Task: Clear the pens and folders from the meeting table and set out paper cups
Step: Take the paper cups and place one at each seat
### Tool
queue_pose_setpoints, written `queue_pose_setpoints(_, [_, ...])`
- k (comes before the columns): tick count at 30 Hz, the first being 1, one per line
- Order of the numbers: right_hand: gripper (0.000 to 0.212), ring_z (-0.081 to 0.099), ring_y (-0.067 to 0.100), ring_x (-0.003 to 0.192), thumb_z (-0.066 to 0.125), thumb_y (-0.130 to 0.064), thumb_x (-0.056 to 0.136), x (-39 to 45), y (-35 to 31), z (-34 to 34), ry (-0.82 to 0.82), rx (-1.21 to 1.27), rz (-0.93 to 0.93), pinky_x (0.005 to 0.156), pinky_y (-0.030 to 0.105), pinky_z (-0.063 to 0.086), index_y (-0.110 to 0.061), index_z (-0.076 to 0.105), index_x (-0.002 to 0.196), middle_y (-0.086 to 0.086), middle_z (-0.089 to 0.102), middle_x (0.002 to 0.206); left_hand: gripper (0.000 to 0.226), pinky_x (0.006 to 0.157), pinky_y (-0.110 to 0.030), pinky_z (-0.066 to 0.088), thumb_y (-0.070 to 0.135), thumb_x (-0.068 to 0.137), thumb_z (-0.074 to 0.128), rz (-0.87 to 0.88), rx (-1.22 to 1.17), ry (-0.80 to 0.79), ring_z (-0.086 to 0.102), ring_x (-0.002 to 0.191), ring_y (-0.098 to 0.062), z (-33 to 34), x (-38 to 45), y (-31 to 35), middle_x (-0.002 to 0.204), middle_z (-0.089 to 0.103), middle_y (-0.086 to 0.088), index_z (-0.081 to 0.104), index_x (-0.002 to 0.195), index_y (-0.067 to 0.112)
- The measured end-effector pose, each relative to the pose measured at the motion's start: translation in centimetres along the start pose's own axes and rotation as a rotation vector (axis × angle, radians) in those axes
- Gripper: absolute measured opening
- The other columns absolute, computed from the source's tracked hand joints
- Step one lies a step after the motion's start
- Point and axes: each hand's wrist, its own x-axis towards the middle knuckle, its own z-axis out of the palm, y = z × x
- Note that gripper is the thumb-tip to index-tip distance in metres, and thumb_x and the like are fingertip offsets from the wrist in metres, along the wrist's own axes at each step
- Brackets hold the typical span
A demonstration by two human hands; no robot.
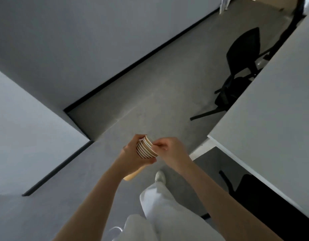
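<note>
Above floor: left hand [133,153] grips cup stack [146,149]; right hand [171,150] pinches rim.

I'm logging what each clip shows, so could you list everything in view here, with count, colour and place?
stack of paper cups: one nested stack, brown with white rims, held over the floor at centre; number of cups too hard to tell
table: one, white top, right side, nothing on the part in view
chairs: two at least, black, one pulled out from the table's far edge, one tucked under its near end
white chair legs: one set, top edge, far off
floor: grey
walls: grey-white, black skirting
trousers and shoe: pale, bottom centre
left hand: grips the stack
right hand: pinches the top cup's rim
</note>
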Motion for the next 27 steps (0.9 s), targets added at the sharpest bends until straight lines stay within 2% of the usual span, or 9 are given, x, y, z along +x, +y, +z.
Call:
queue_pose_setpoints(2, [0.021,0.069,0.012,0.090,0.068,-0.021,0.086,3.4,0.1,-1.9,0.013,-0.002,0.012,0.084,0.025,0.052,-0.010,0.074,0.103,0.003,0.075,0.098,0.080,0.065,-0.007,0.039,0.027,0.057,0.091,0.007,-0.004,-0.029,0.060,0.088,-0.005,-0.2,4.1,1.6,0.103,0.063,0.010,0.049,0.125,0.033])
queue_pose_setpoints(6, [0.021,0.064,0.005,0.081,0.069,-0.022,0.085,10.9,0.5,-6.8,0.087,0.010,0.063,0.070,0.007,0.045,-0.011,0.075,0.102,0.002,0.075,0.096,0.079,0.067,-0.013,0.044,0.028,0.056,0.091,0.047,0.019,-0.111,0.061,0.090,-0.002,-0.9,13.1,5.8,0.103,0.063,0.012,0.049,0.123,0.036])
queue_pose_setpoints(10, [0.006,0.063,0.005,0.070,0.075,-0.018,0.078,16.6,0.4,-10.6,0.179,0.113,0.114,0.073,0.025,0.051,-0.020,0.071,0.082,-0.003,0.071,0.077,0.075,0.071,-0.025,0.051,0.028,0.054,0.092,0.058,0.027,-0.165,0.064,0.087,-0.003,-1.6,19.5,8.4,0.097,0.066,0.015,0.051,0.116,0.039])
queue_pose_setpoints(11, [0.011,0.063,0.003,0.067,0.076,-0.016,0.077,17.9,0.5,-11.6,0.218,0.143,0.122,0.071,0.026,0.052,-0.024,0.069,0.078,-0.007,0.069,0.072,0.075,0.071,-0.027,0.052,0.028,0.054,0.092,0.056,0.038,-0.179,0.064,0.086,-0.003,-1.8,20.9,8.8,0.096,0.067,0.015,0.051,0.115,0.038])
queue_pose_setpoints(16, [0.010,0.056,-0.010,0.057,0.076,-0.007,0.077,24.9,1.1,-15.0,0.259,0.219,0.153,0.059,0.009,0.043,-0.008,0.071,0.085,-0.003,0.065,0.070,0.073,0.068,-0.022,0.051,0.023,0.057,0.091,0.115,0.037,-0.233,0.063,0.082,0.001,-3.0,29.3,11.4,0.093,0.066,0.015,0.050,0.115,0.040])
queue_pose_setpoints(18, [0.010,0.059,-0.002,0.066,0.077,-0.012,0.077,27.6,1.7,-15.5,0.319,0.221,0.206,0.066,0.017,0.048,-0.014,0.069,0.083,0.001,0.067,0.076,0.074,0.068,-0.021,0.051,0.023,0.058,0.091,0.144,0.043,-0.274,0.063,0.083,0.002,-3.5,32.8,12.7,0.095,0.066,0.015,0.050,0.117,0.041])
queue_pose_setpoints(21, [0.016,0.061,0.015,0.092,0.076,-0.022,0.079,31.5,1.8,-16.5,0.415,0.274,0.332,0.083,0.032,0.050,-0.027,0.063,0.088,0.003,0.066,0.102,0.075,0.073,-0.023,0.054,0.026,0.060,0.090,0.218,0.071,-0.366,0.063,0.087,0.002,-4.3,38.2,14.6,0.100,0.066,0.017,0.048,0.120,0.041])
queue_pose_setpoints(23, [0.021,0.056,0.016,0.099,0.073,-0.022,0.082,33.7,1.1,-17.7,0.510,0.364,0.392,0.083,0.031,0.048,-0.025,0.060,0.098,0.002,0.060,0.110,0.075,0.072,-0.020,0.052,0.027,0.061,0.089,0.276,0.098,-0.421,0.063,0.088,0.004,-5.0,41.4,16.1,0.102,0.066,0.018,0.048,0.123,0.040])
queue_pose_setpoints(27, [0.047,0.057,0.019,0.107,0.072,-0.022,0.085,37.5,0.4,-20.8,0.636,0.691,0.489,0.082,0.028,0.048,-0.018,0.048,0.125,0.003,0.055,0.123,0.074,0.070,-0.011,0.049,0.024,0.063,0.088,0.392,0.141,-0.551,0.062,0.087,0.010,-5.8,48.0,20.0,0.102,0.064,0.023,0.047,0.121,0.044])
